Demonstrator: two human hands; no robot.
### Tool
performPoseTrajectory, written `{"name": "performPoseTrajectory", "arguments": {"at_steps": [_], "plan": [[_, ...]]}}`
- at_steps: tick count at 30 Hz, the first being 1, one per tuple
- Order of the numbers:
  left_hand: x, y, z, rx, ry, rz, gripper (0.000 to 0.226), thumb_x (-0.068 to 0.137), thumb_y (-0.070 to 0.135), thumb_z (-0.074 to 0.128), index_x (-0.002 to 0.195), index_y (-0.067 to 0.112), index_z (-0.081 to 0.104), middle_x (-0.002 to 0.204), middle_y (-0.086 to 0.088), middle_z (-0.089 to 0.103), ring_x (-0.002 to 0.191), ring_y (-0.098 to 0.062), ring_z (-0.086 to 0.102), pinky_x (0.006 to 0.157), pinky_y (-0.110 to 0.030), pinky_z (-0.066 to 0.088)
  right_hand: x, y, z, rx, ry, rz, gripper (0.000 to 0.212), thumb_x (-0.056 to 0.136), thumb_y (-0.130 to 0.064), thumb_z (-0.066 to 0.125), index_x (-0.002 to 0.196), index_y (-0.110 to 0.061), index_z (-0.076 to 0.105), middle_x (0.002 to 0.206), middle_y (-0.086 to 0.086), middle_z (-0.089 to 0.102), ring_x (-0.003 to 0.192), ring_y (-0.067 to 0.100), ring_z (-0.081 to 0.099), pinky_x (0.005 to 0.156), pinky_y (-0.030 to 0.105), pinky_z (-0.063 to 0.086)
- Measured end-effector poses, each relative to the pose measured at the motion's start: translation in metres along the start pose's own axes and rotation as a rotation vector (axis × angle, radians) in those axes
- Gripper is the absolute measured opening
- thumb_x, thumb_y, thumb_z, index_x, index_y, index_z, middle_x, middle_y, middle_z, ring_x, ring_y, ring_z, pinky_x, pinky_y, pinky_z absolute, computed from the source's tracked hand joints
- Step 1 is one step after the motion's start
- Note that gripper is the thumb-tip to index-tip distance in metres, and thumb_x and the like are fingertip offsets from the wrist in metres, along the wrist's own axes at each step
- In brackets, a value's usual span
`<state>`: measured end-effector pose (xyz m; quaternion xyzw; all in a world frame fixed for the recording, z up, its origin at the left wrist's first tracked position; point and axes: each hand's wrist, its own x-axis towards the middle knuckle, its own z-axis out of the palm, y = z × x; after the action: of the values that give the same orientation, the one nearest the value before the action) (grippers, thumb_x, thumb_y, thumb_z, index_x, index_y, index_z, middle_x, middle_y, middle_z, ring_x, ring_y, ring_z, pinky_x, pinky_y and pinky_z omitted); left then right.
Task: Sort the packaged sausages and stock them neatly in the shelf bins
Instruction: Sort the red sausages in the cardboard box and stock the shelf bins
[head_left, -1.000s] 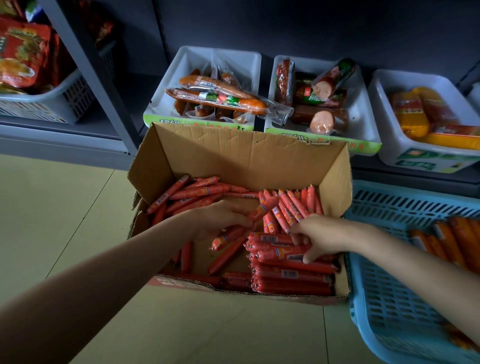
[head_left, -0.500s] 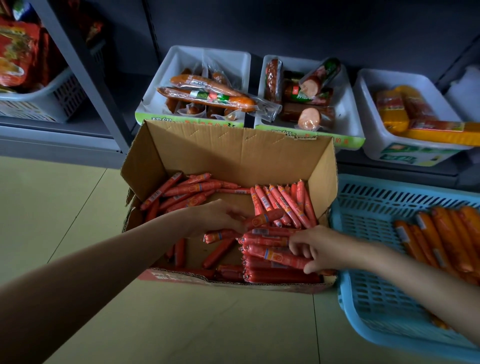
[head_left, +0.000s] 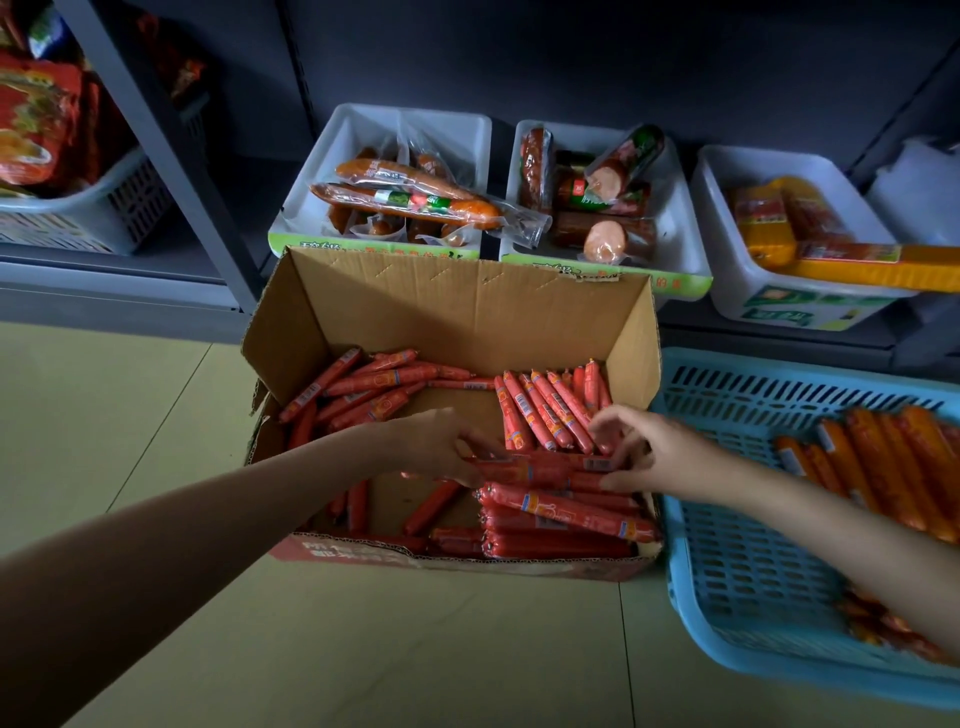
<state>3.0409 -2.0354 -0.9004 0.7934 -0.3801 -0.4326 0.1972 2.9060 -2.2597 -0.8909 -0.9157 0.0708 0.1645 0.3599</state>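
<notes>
An open cardboard box (head_left: 467, 312) on the floor holds several red packaged sausages: a loose pile (head_left: 363, 389) at the back left, a leaning row (head_left: 545, 410) at the back right, a flat stack (head_left: 561, 512) at the front right. My left hand (head_left: 436, 447) pinches the left end of a red sausage (head_left: 540, 467) lying crosswise on top of that stack. My right hand (head_left: 644, 457) grips its right end, fingers spread and curled.
A blue plastic basket (head_left: 753, 571) with orange sausages (head_left: 893, 467) stands right of the box. Three white shelf bins (head_left: 332, 150), (head_left: 680, 234), (head_left: 727, 291) behind hold larger packaged sausages. A grey shelf post (head_left: 171, 156) and a white basket (head_left: 119, 208) are at left.
My left hand has carried a red sausage rightward onto the front-right stack. My right hand has left the stack's front and now holds that sausage's right end.
</notes>
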Motion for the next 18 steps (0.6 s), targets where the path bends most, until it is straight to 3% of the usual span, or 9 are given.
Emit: {"name": "performPoseTrajectory", "arguments": {"at_steps": [2,3,5,7,9,11,15,18], "plan": [[0.008,0.011,0.006,0.129,0.012,0.056,0.044,0.087,0.022,0.065,0.129,0.027,0.055,0.117,0.007,0.061,0.099,-0.010,0.058,0.080,-0.017,0.044,0.004,-0.002,-0.002,-0.044,-0.072,0.012,0.060,0.076,-0.032,0.077,0.127,-0.032,0.045,0.119,-0.020,0.049,0.103,0.001,0.052,0.081,0.014,0.045],[0.013,0.018,0.010,0.180,0.041,0.088,0.042,0.087,0.024,0.065,0.128,0.025,0.057,0.121,0.006,0.061,0.106,-0.011,0.057,0.085,-0.018,0.041,0.006,-0.004,0.001,-0.107,-0.120,0.003,0.059,0.077,-0.033,0.075,0.129,-0.030,0.047,0.118,-0.020,0.048,0.103,-0.001,0.050,0.079,0.009,0.041],[0.023,0.030,0.020,0.232,0.106,0.134,0.038,0.087,0.025,0.065,0.125,0.020,0.059,0.122,0.003,0.062,0.111,-0.012,0.056,0.085,-0.015,0.037,0.010,-0.007,0.008,-0.253,-0.133,-0.023,0.035,0.083,-0.027,0.070,0.116,-0.024,0.059,0.101,-0.018,0.055,0.090,-0.002,0.050,0.069,0.006,0.036],[0.030,0.037,0.026,0.248,0.136,0.160,0.038,0.087,0.025,0.065,0.124,0.017,0.059,0.120,0.000,0.063,0.110,-0.015,0.057,0.085,-0.018,0.038,0.013,-0.007,0.009,-0.372,-0.079,-0.039,0.015,0.086,-0.021,0.066,0.101,-0.022,0.067,0.096,-0.010,0.062,0.088,0.003,0.052,0.070,0.015,0.035],[0.033,0.037,0.029,0.329,0.109,0.165,0.045,0.087,0.029,0.064,0.130,0.018,0.053,0.125,-0.002,0.059,0.113,-0.018,0.054,0.087,-0.022,0.039,0.015,-0.002,0.002,-0.340,-0.076,-0.031,0.007,0.084,-0.021,0.069,0.090,-0.025,0.068,0.094,-0.007,0.066,0.088,0.006,0.056,0.070,0.017,0.038],[0.031,0.030,0.030,0.420,0.051,0.145,0.055,0.088,0.032,0.063,0.138,0.021,0.044,0.130,-0.004,0.054,0.117,-0.021,0.051,0.092,-0.027,0.039,0.009,0.000,-0.001,-0.279,-0.137,-0.009,0.015,0.079,-0.028,0.074,0.089,-0.030,0.062,0.091,-0.008,0.064,0.081,0.005,0.055,0.067,0.018,0.040],[0.026,0.017,0.029,0.427,0.052,0.128,0.058,0.084,0.032,0.067,0.137,0.024,0.043,0.128,-0.003,0.054,0.115,-0.020,0.052,0.089,-0.025,0.040,-0.001,0.003,0.014,-0.440,-0.211,-0.035,0.043,0.079,-0.030,0.073,0.112,-0.028,0.047,0.100,-0.023,0.044,0.083,-0.005,0.043,0.069,0.011,0.035],[0.025,0.015,0.024,0.399,0.014,0.089,0.062,0.080,0.032,0.071,0.135,0.021,0.043,0.129,-0.001,0.054,0.115,-0.019,0.051,0.092,-0.027,0.040,-0.002,0.005,0.018,-0.489,-0.229,-0.037,0.055,0.079,-0.034,0.073,0.122,-0.028,0.040,0.120,-0.013,0.047,0.092,0.002,0.043,0.074,0.017,0.037]]}}
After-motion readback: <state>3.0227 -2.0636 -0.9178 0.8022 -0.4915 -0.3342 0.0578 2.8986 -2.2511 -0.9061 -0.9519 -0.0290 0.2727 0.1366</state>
